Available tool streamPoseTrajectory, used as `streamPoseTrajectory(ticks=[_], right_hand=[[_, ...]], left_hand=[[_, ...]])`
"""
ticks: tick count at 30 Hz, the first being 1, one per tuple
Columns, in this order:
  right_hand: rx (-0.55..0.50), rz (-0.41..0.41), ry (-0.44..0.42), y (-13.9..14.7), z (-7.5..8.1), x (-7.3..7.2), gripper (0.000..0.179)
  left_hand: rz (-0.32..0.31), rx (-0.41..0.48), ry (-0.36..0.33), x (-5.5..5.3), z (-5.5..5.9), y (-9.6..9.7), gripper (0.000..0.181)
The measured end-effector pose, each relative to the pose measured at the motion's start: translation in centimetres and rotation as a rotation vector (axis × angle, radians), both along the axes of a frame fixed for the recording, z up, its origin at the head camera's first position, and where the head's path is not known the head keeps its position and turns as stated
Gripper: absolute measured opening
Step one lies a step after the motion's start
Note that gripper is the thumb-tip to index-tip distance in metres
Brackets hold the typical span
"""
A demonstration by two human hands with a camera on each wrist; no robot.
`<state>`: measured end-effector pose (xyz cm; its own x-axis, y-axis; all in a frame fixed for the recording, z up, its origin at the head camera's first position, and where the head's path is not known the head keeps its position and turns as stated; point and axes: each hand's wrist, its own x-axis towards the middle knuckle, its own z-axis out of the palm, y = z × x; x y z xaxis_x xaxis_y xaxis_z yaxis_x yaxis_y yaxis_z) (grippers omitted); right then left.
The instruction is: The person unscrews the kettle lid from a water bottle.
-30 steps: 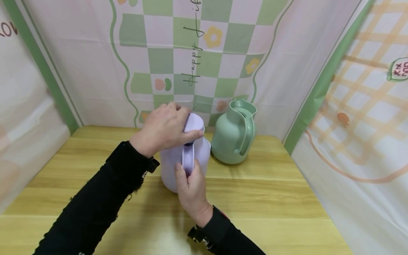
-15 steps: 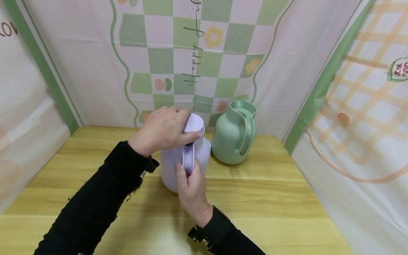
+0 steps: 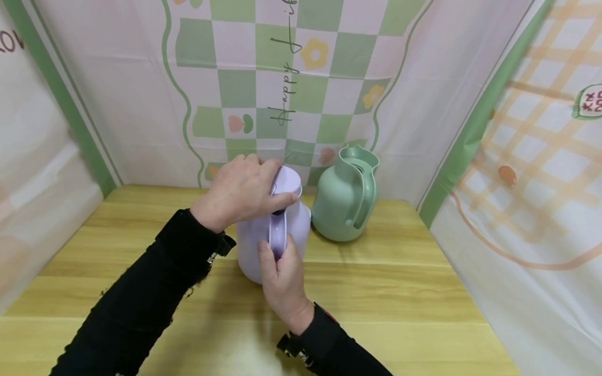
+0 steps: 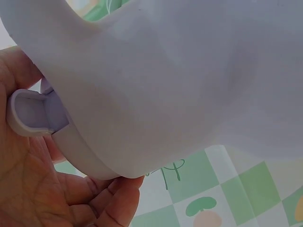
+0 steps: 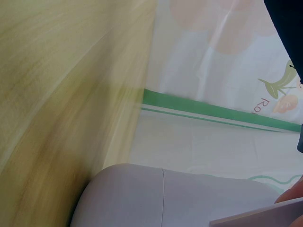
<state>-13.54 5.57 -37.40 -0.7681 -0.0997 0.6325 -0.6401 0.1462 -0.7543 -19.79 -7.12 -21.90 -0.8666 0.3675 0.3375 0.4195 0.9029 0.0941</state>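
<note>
A lilac thermos jug (image 3: 298, 227) stands upright on the wooden table. My left hand (image 3: 237, 193) holds its round lid (image 3: 288, 180) from the left, with the thumb lying across the near side. In the left wrist view, curled fingers (image 4: 118, 203) reach round the edge of the lid, and a tab (image 4: 33, 113) juts from it towards the palm. Lower down, my right hand (image 3: 284, 287) grips the jug's handle (image 3: 278, 235), thumb on its left side. Only the jug's side and a bit of that hand show in the right wrist view.
Just right of the lilac jug stands a green jug (image 3: 331, 209), its spout and handle upward. The wooden table (image 3: 376, 292) is enclosed by printed cloth at the back (image 3: 131, 104) and on both sides.
</note>
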Motion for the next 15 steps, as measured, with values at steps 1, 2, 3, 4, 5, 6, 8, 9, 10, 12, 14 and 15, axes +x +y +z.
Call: streamPoseTrajectory(ticks=[1,2,3,4,5,6,8,9,10,12,14,15], right_hand=[[0.000,0.000,-0.005,-0.01,0.03,0.03,0.033],[0.001,-0.001,-0.009,-0.02,0.08,0.06,0.033],[0.001,-0.002,-0.012,-0.02,0.09,0.08,0.034],[0.002,-0.001,-0.015,-0.02,0.11,0.09,0.034],[0.002,0.001,-0.018,-0.02,0.13,0.10,0.034],[0.000,0.005,-0.019,-0.01,0.14,0.10,0.035],[-0.004,0.011,-0.018,0.00,0.12,0.07,0.035],[-0.006,0.015,-0.016,0.02,0.11,0.05,0.035],[-0.008,0.017,-0.012,0.02,0.09,0.03,0.036],[-0.008,0.009,-0.005,0.00,0.07,0.02,0.035],[-0.005,-0.007,0.002,-0.02,0.02,0.02,0.035],[-0.003,-0.017,0.006,-0.04,0.01,0.05,0.034]], left_hand=[[-0.001,0.000,0.006,0.01,0.01,0.01,0.067],[-0.001,0.001,0.010,0.03,0.02,0.01,0.067],[-0.002,0.001,0.015,0.05,0.05,0.02,0.067],[-0.003,0.001,0.020,0.07,0.08,0.02,0.067],[-0.003,-0.001,0.025,0.08,0.11,0.02,0.067],[-0.003,-0.004,0.030,0.09,0.15,0.02,0.067],[-0.001,-0.005,0.032,0.11,0.23,0.03,0.067],[-0.002,-0.005,0.032,0.13,0.28,0.02,0.068],[-0.001,-0.002,0.030,0.15,0.33,0.01,0.068],[0.002,0.011,0.025,0.20,0.45,-0.02,0.068],[0.006,0.029,0.011,0.23,0.62,-0.06,0.069],[0.009,0.039,0.004,0.26,0.70,-0.09,0.070]])
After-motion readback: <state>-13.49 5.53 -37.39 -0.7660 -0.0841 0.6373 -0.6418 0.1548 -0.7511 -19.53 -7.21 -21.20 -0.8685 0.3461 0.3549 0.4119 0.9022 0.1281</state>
